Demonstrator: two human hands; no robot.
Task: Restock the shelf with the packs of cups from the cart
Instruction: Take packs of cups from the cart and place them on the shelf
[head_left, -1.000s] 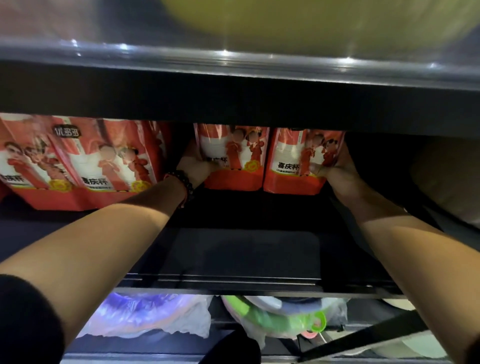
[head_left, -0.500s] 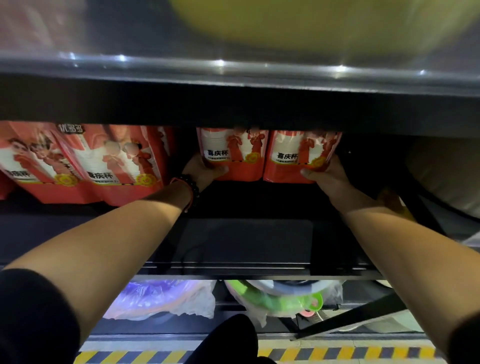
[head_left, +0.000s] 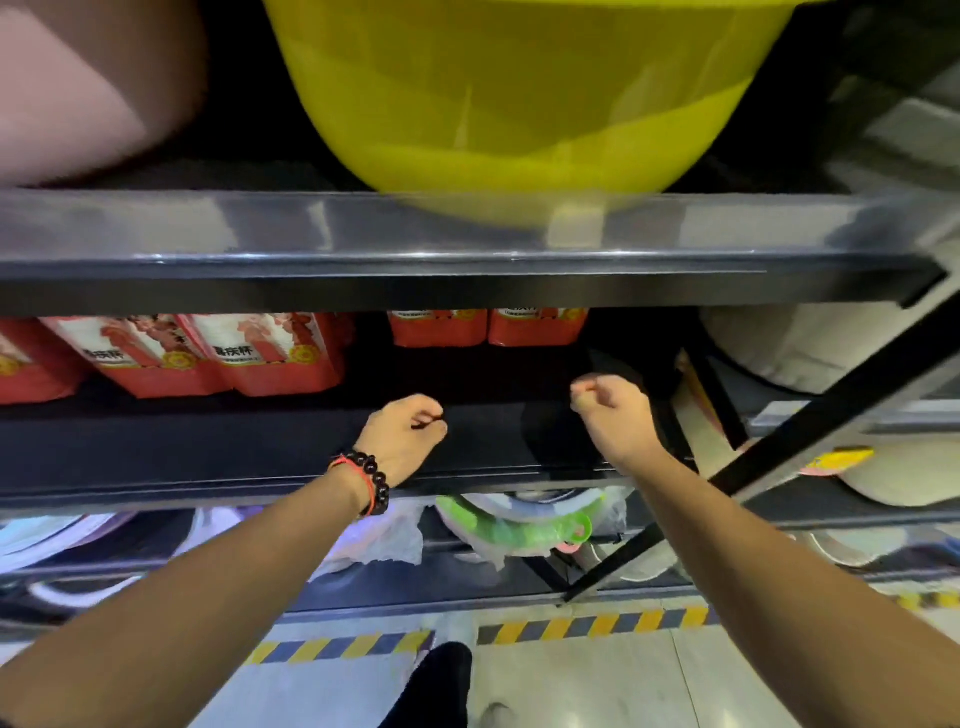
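Head view: two red packs of cups (head_left: 487, 328) stand side by side deep on the black shelf (head_left: 208, 447), pushed back so that room is kept in front. A further row of packs (head_left: 218, 353) stands to their left, nearer the edge. The left hand (head_left: 402, 434) and right hand (head_left: 610, 413) hover apart from the packs, fingers loosely curled, holding nothing. The cart is not in view.
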